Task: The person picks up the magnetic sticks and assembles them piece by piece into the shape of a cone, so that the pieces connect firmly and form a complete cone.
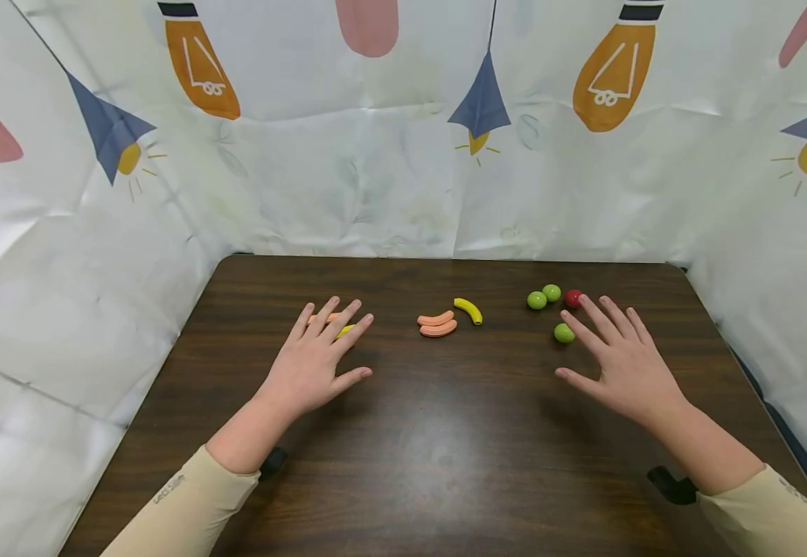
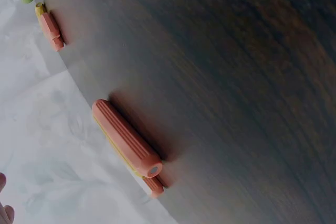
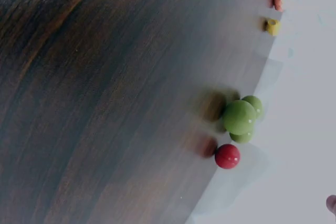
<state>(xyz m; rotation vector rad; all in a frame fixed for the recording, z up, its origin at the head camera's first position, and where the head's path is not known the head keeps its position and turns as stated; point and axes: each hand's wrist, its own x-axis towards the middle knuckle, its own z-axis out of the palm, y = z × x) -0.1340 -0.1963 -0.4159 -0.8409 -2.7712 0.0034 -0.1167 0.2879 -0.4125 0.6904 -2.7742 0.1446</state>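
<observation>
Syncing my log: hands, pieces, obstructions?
Left hand, right hand empty. Red ball, three green balls on table. Left hand partly hides yellow piece, pink pieces in head view.

A dark brown, wood-grained table (image 1: 431, 472) with rounded far corners fills the lower middle of the head view, and a creased white cloth (image 1: 285, 162) hangs beyond its far edge and past its left and right edges. Above the far edge the cloth is printed with orange light bulbs (image 1: 201, 66), blue lampshades (image 1: 482, 97) over yellow bulbs (image 1: 478, 141), and pink shapes (image 1: 368, 27); faint leaf sprigs (image 1: 363, 189) show nearer that edge.
</observation>
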